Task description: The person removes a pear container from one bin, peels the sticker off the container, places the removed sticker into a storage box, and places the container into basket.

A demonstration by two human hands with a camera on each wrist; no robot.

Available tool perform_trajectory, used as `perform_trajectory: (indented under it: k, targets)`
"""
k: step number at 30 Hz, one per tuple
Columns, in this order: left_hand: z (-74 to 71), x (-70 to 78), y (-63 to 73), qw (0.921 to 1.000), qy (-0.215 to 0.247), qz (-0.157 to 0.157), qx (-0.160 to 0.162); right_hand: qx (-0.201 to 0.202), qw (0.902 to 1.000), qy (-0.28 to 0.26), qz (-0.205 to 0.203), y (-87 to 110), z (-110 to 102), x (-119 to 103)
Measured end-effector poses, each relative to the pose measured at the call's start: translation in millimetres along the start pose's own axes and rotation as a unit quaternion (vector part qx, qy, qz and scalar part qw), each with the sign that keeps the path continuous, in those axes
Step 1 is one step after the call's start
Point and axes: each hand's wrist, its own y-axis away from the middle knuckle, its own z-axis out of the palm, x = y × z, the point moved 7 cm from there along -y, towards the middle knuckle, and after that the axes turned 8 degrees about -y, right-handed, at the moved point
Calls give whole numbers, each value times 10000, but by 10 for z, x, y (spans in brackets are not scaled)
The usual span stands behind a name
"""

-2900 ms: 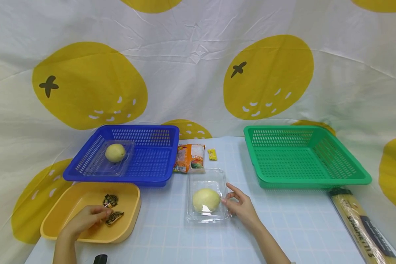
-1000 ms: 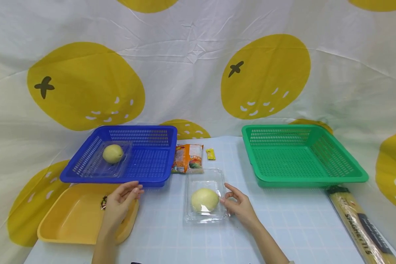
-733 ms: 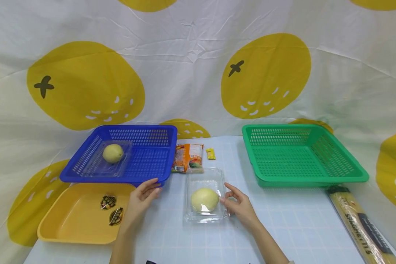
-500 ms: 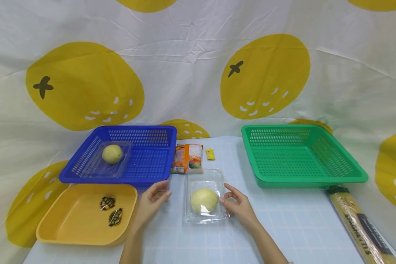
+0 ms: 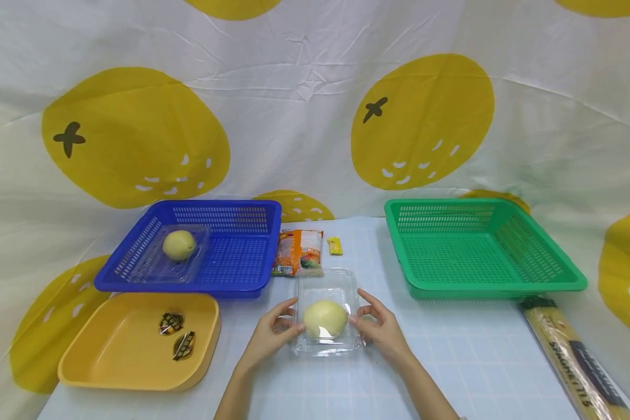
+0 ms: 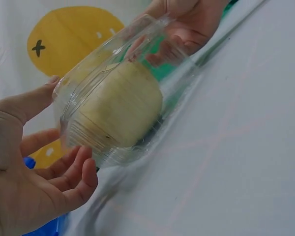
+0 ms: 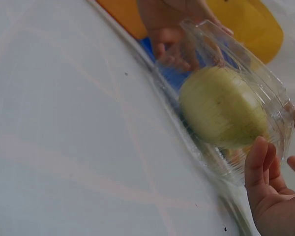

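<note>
A clear plastic clamshell box (image 5: 326, 345) holds a smooth pale yellow fruit (image 5: 325, 319), and its lid looks closed. It sits mid-table. My left hand (image 5: 271, 333) grips its left edge, with thumb and fingertips on the rim. On the opposite edge, my right hand (image 5: 382, 333) holds the box between thumb and bent fingers. In the left wrist view the fruit (image 6: 120, 105) shows through the plastic beside my left fingers. The right wrist view has the box (image 7: 206, 34) between both hands.
A blue basket (image 5: 226, 287) contains another boxed fruit (image 5: 179, 245). The yellow tray (image 5: 136, 379) bears two dark-and-gold wrapped pieces (image 5: 184, 345). An orange packet (image 5: 294, 251) and a small yellow sachet (image 5: 335, 245) lie behind. A green basket (image 5: 499, 286) and spaghetti pack (image 5: 572, 356) are rightward.
My left hand has left the yellow tray, where two wrapped pieces lie, and travelled right to the box's left edge. My right hand and the box have stayed in place.
</note>
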Motion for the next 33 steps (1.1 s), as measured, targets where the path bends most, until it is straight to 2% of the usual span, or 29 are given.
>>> perform_trajectory:
  k: [6, 16, 25, 33]
  targets:
    - [24, -20, 1, 9993, 349, -112, 44, -44, 10000, 11, -85, 4, 3, -12]
    - [50, -58, 22, 9947, 878, -539, -16, -35, 10000, 12, -34, 8, 12, -6]
    - [41, -45, 25, 9935, 1006, -534, 15, -49, 9999, 26, -97, 28, 36, -48]
    - [25, 87, 24, 9922, 1141, -503, 24, -122, 9989, 95, -450, 72, 36, -171]
